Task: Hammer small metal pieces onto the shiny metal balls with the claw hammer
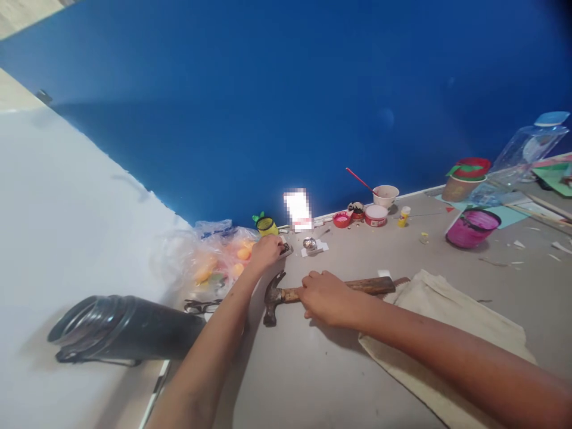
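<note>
My right hand (328,296) is closed around the wooden handle of a claw hammer (370,285) that lies flat on the grey floor, its metal head (271,298) pointing left. My left hand (267,252) reaches further forward and pinches a small dark metallic item (286,248) on the floor; I cannot make out what it is. A small shiny round piece (310,243) rests on white paper just right of that hand.
A clear plastic bag of orange and green pieces (218,259), a yellow cup (267,226), a black cylinder (125,328), glasses (201,306), beige cloth (447,333), small paint pots (376,215), a magenta tub (472,227) and a plastic bottle (522,152) lie along a blue wall.
</note>
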The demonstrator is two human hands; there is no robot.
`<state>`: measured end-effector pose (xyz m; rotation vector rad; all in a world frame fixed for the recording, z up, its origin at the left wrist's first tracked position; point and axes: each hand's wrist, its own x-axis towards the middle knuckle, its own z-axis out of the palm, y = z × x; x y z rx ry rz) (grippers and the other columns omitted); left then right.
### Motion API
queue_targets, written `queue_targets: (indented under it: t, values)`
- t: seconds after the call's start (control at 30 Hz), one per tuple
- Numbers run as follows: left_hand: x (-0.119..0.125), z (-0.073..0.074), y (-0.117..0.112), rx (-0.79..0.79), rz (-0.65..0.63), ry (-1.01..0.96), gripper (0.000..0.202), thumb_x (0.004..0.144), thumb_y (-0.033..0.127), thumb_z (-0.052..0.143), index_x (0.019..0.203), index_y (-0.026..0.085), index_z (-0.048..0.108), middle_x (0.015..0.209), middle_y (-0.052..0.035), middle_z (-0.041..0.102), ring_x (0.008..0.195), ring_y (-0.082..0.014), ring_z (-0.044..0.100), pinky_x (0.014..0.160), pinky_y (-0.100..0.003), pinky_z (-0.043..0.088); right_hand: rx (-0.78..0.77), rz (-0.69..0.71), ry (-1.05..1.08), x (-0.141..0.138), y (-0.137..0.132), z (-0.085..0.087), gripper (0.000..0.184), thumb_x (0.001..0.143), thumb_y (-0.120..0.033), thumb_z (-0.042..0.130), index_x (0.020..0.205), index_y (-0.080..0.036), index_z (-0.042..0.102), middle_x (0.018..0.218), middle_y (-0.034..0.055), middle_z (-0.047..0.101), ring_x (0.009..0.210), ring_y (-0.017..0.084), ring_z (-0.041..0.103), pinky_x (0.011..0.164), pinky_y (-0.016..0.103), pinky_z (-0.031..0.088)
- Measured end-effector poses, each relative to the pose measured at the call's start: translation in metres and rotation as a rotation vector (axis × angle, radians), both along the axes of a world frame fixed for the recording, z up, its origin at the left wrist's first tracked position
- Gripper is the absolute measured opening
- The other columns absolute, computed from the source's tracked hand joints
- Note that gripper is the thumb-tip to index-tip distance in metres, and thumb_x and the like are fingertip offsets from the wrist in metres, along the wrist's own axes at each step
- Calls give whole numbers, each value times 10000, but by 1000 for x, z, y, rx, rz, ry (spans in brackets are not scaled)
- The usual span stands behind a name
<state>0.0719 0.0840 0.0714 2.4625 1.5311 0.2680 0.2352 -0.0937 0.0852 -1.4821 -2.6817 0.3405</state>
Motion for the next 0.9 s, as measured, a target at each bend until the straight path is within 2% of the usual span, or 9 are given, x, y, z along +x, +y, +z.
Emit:
queue_targets:
  t: [0.23, 0.3, 0.4, 0.47, 0.53, 0.6, 0.7, 0.77, 0.9]
  values:
    - [-5, 4, -2, -71, 61, -321, 141, 726, 248, 651, 600, 185, 654, 733, -77, 683, 806, -231, 596, 734, -309, 416, -72, 20, 146, 4, 9, 44, 89, 816, -289, 801, 788, -210, 773, 709, 55, 719, 649, 202, 665, 627, 297, 413]
    - [-7, 8, -6, -123, 86, -444, 139, 721, 288, 657, 642, 174, 671, 720, -66, 678, 754, -210, 591, 706, -305, 430, -77, 25, 205, 6, 20, 59, 79, 815, -294, 777, 780, -223, 773, 712, 41, 714, 678, 206, 665, 659, 300, 420]
    - [-10, 16, -21, -233, 120, -636, 264, 748, 418, 654, 710, 157, 676, 693, -56, 656, 650, -169, 569, 619, -289, 439, -16, -44, 352, 10, 43, 71, 118, 891, -302, 690, 934, -261, 792, 902, 32, 762, 826, 209, 669, 702, 287, 410]
    - [-12, 20, -37, -311, 127, -746, 363, 756, 515, 657, 713, 155, 651, 666, -50, 629, 596, -145, 544, 554, -269, 420, 76, -207, 465, 9, 58, 64, 154, 928, -251, 628, 957, -242, 779, 919, 34, 762, 846, 197, 655, 699, 276, 394]
    - [-14, 22, -55, -405, 134, -869, 416, 725, 567, 707, 713, 160, 624, 650, -32, 601, 576, -124, 529, 513, -240, 394, 131, -345, 624, 5, 68, 46, 170, 921, -237, 644, 1045, -210, 757, 941, 41, 765, 847, 187, 650, 720, 274, 404]
    - [-16, 20, -72, -657, 169, -1131, 419, 637, 495, 842, 723, 152, 617, 625, -3, 563, 560, -100, 503, 485, -207, 355, 66, -350, 804, -2, 72, 22, 191, 873, -278, 724, 1045, -198, 747, 896, 19, 766, 800, 171, 649, 722, 266, 423]
    - [-16, 14, -91, -836, 233, -1301, 415, 592, 385, 920, 752, 134, 630, 625, 9, 555, 564, -87, 506, 463, -180, 334, 39, -310, 1004, -12, 68, -7, 91, 881, -267, 707, 911, -198, 758, 867, 8, 770, 795, 158, 661, 754, 264, 449]
    - [-16, 11, -98, -866, 280, -1332, 403, 620, 379, 918, 773, 127, 643, 652, -1, 575, 582, -93, 527, 463, -178, 355, 31, -311, 1081, -16, 62, -14, 94, 888, -241, 682, 865, -197, 762, 858, 12, 774, 802, 158, 670, 775, 268, 458]
    - [-14, 11, -105, -918, 350, -1365, 404, 772, 513, 794, 807, 132, 664, 716, -35, 605, 618, -127, 571, 477, -213, 401, 42, -322, 1127, -13, 53, -15, 141, 895, -269, 667, 820, -203, 767, 832, 17, 767, 808, 162, 660, 789, 281, 459]
